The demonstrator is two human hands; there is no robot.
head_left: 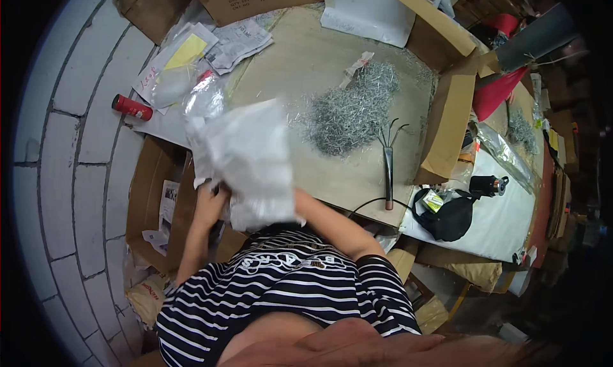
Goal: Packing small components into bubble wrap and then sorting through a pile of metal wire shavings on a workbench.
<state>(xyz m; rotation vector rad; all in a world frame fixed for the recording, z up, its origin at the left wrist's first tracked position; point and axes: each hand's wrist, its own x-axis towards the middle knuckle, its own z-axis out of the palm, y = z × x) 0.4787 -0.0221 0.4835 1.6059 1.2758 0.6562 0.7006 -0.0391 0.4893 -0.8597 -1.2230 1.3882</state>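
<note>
A crumpled white bag or sheet (pixel 252 156), blurred by motion, hangs in front of my body over the near left edge of the table. My left hand (pixel 211 202) is closed on its lower left edge. On the other side, my right hand (pixel 301 204) reaches behind the white material, so its fingers are hidden. Beyond it, a heap of small silvery metal pieces (pixel 354 111), like nails or pins, lies spread on the tabletop (pixel 325 182). A hand rake (pixel 388 166) with curved tines rests at the heap's near right side, its handle toward me.
Papers (pixel 236 44) and clear plastic (pixel 204 92) lie at the far left, near a red cylinder (pixel 132 107). An open carton (pixel 159 201) stands below left. Cardboard walls (pixel 450 121) border the table's right side. A black bag (pixel 447 217) and dark bottle (pixel 488 185) lie beyond.
</note>
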